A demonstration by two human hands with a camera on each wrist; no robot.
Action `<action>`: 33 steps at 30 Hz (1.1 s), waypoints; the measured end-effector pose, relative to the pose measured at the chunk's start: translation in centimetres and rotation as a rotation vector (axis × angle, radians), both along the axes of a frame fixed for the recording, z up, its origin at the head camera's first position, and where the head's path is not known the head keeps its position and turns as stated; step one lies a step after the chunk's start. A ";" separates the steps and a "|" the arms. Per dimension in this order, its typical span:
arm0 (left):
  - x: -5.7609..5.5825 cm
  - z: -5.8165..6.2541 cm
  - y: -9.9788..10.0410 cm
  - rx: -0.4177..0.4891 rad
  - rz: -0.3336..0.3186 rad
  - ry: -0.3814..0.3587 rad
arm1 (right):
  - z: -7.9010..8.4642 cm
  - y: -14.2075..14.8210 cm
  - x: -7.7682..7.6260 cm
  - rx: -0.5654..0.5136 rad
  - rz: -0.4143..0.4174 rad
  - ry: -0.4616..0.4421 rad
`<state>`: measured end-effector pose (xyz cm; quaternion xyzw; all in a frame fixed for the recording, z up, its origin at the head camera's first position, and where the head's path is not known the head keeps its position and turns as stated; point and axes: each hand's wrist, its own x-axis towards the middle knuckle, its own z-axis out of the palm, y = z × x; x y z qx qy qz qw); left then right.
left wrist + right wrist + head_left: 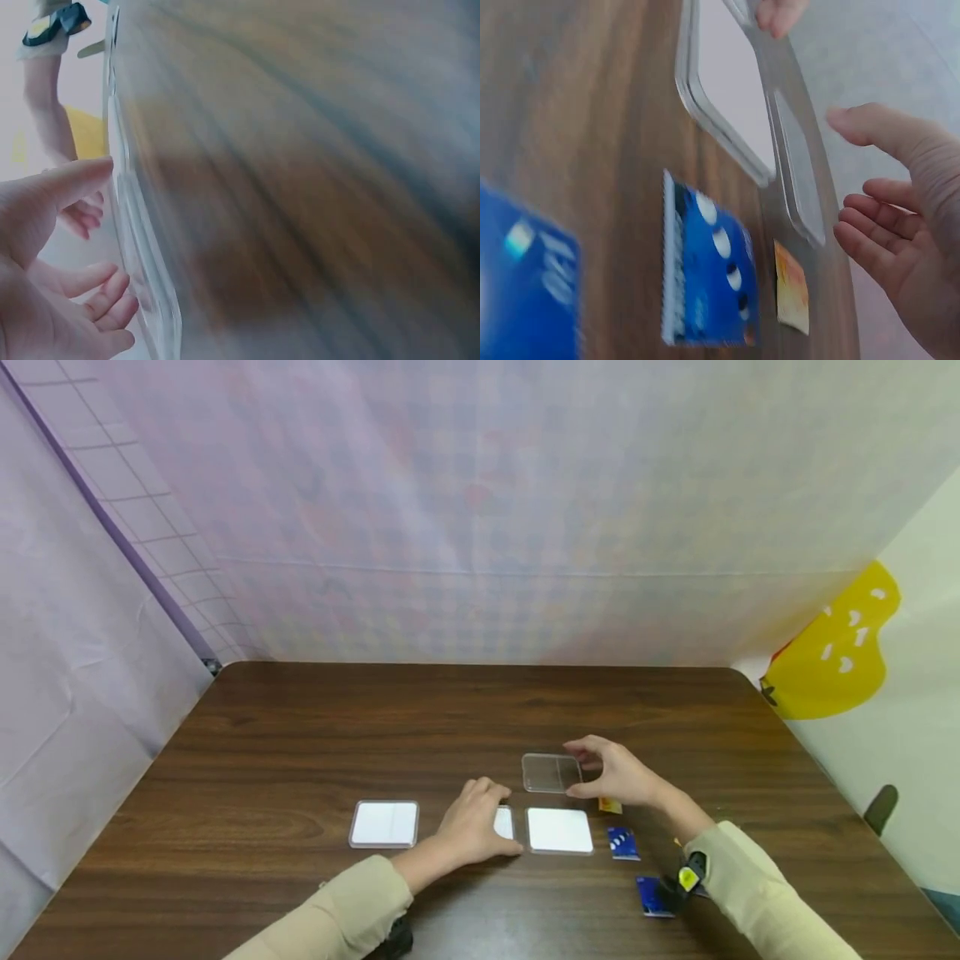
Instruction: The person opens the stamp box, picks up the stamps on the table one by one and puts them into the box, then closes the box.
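Observation:
My left hand arches over a clear-rimmed flat case with a white inside, most of it hidden under the palm. In the left wrist view the thumb and fingers are spread apart along the case edge; firm contact cannot be made out. My right hand is at the right end of a clear, shallow plastic lid, thumb and fingers apart. The right wrist view shows these fingers beside the lid, without a grip. Between the hands lies another white-filled case.
A similar white case lies farther left. Right of the cases are a small orange packet, a blue packet with white spots and another blue packet, partly behind the right wrist. A patterned curtain hangs behind the wooden table.

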<state>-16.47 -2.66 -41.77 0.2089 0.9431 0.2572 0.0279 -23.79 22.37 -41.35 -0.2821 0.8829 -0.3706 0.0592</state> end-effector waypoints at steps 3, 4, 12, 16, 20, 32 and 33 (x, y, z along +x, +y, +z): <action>-0.1 0.1 -1.3 0.030 -0.005 0.010 | -0.1 -0.7 0.6 -0.035 0.013 0.021; -0.2 0.1 -1.7 0.037 -0.006 0.017 | -0.1 -1.0 0.9 -0.049 0.017 0.027; -0.1 -0.1 -4.7 0.046 -0.012 0.024 | -0.9 -3.5 2.9 -0.102 0.062 0.079; 0.2 -0.2 -5.8 0.029 -0.010 0.011 | -1.1 -4.9 4.0 -0.087 0.086 0.077; 0.5 -0.3 -6.6 0.019 0.000 0.003 | -1.2 -6.0 4.9 -0.072 0.097 0.109; 0.5 -0.5 -6.9 0.013 -0.016 0.016 | -1.9 -7.9 5.2 0.055 0.113 0.213; 0.5 -0.5 -6.9 0.012 -0.015 0.017 | -1.8 -8.0 5.2 0.068 0.113 0.215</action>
